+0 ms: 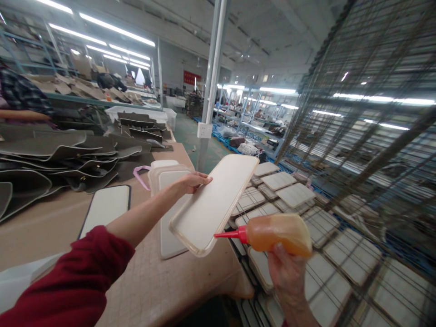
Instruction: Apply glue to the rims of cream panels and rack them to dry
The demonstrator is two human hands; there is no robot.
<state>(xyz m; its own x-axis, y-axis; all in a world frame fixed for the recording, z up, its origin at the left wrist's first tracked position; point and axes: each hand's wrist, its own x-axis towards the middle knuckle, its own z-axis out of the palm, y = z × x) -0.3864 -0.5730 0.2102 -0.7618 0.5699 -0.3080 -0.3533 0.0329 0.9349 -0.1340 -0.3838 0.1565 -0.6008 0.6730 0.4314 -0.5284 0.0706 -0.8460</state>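
My left hand (195, 182) grips the upper left edge of a white rounded rectangular panel (218, 200), held tilted above the table. A tan, glossy-looking band runs round the panel's edge. In my right hand (288, 272) is a squeeze bottle (277, 232) of amber liquid, lying nearly level. Its red nozzle (228, 235) points left, at the panel's lower right edge; whether the tip touches cannot be made out. Behind the held panel, a stack of similar white panels (170, 213) rests on the table.
Brown-covered table (153, 281) lies before me. Dark sheet pieces (68, 159) are heaped at left, near a dark-edged white panel (105, 206). On the right, wire racks (368, 91) rise over rows of white panels (352, 254). A post (213, 81) stands ahead; a person's sleeve (23, 93) shows far left.
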